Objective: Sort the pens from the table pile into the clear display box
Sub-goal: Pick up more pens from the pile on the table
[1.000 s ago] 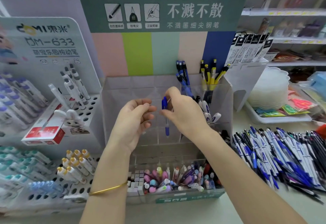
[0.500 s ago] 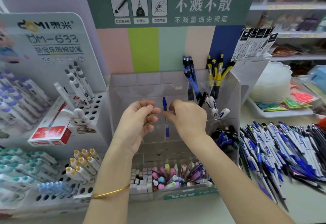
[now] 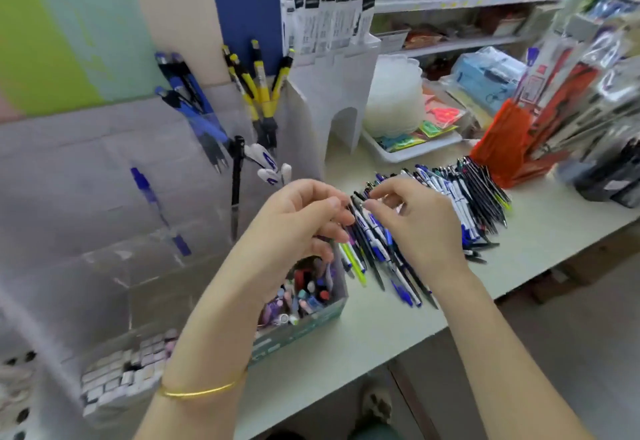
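I see left hand and right hand at frame centre, fingers curled over the pen pile. Too blurred to tell if either grips a pen. Blue pen stands in clear display box, left.

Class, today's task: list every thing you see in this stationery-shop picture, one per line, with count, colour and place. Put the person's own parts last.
Clear acrylic display box: one, transparent, left on the pale table.
Slim blue pen: one, alone in a box compartment.
Blue-and-black pens: several, rear compartment.
Yellow-and-black pens: several, next rear compartment.
Black pen: one, upright in the box.
Pile of loose pens: many, blue, white, black, on the table right of the box.
Small pastel items: many, mixed colours, box's front tray.
Orange-red plastic holder: one, behind the pile.
Thin gold bangle: one, left wrist.
Left hand: fingers curled, at the pile's near end; grip unclear.
Right hand: fingertips at the pile; grip unclear.
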A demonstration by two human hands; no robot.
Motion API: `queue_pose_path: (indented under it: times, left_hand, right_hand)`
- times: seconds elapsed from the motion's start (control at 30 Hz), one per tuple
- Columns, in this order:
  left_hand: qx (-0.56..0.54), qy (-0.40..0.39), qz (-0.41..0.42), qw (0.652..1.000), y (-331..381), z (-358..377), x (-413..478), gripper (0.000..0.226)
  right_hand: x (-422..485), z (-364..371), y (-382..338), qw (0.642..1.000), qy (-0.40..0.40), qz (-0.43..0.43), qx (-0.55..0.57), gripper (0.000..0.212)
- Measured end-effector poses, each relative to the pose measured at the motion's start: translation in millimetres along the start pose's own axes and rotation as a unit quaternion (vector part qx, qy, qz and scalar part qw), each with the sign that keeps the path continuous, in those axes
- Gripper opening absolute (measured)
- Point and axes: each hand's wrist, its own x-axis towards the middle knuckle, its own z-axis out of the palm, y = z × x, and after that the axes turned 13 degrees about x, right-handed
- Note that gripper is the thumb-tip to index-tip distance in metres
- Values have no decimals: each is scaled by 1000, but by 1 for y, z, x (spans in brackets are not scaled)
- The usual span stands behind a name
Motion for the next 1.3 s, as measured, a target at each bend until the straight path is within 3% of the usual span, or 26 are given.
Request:
queue_pose_path:
  times: [0.13, 0.23, 0.3, 0.4, 0.47, 0.57, 0.77, 1.17, 1.3]
  left_hand:
    - [60, -58, -89, 993, -24, 68, 44, 12]
    - [218, -74, -153, 961, -68, 121, 86, 9]
    - [341, 6, -206, 917, -98, 146, 115, 23]
    - [401, 154, -283, 857, -131, 162, 140, 58]
    - [432, 214, -307, 821, -147, 162, 152, 65]
    - [450, 261, -358, 776, -161, 154, 169, 75]
    - [502, 282, -402, 711, -166, 145, 195, 95]
    - [457, 262, -366, 767, -166, 134, 201, 103]
    - [462, 250, -370, 767, -166, 131, 210, 105]
  right_hand:
    - [24, -29, 81, 994, -30, 102, -32, 6]
    - [45, -33, 130, 987, -78, 138, -25, 10]
    - [59, -32, 155, 982, -115, 150, -16, 11]
    - [75, -33, 182, 973, -186, 139, -19, 5]
    - [85, -32, 193, 967, -221, 123, -14, 9]
    - [98, -24, 198, 960, -260, 108, 6, 10]
    - [117, -3, 192, 944, -312, 89, 63, 13]
    - [139, 21, 199, 937, -303, 118, 127, 14]
    - [145, 27, 204, 936, -299, 124, 137, 15]
